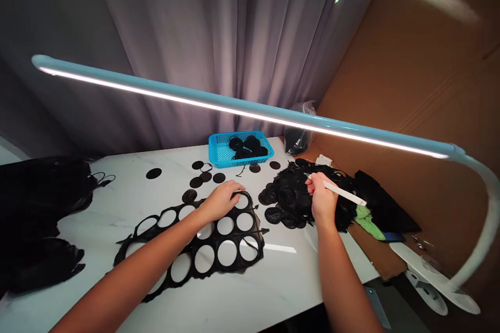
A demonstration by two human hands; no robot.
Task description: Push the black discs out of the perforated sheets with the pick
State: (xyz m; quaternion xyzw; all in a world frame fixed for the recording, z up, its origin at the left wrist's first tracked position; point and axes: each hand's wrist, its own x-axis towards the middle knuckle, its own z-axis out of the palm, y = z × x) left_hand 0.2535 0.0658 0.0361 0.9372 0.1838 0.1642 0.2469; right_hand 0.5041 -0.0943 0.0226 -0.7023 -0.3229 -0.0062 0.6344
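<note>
A black sheet (214, 240) with rows of round holes lies on the white table. My left hand (223, 199) is at its far edge, with the thumb and fingers closed around the rim near a hole at the far right corner. My right hand (323, 200) grips a slim white pen-like tool (346, 194) with a pinkish rear end; its tip points left and its kind I cannot make out. Below that hand spreads a heap of black discs and scraps (287, 195). Several loose black discs (219, 178) lie beyond the sheet.
A blue basket (211, 152) holding black pieces stands at the back. Black sheeting (35, 223) covers the table's left side. A lamp bar (234, 106) crosses above, its bent arm (490, 218) at right. Green cloth (369, 222) lies beside the heap, near a cardboard wall (410, 99).
</note>
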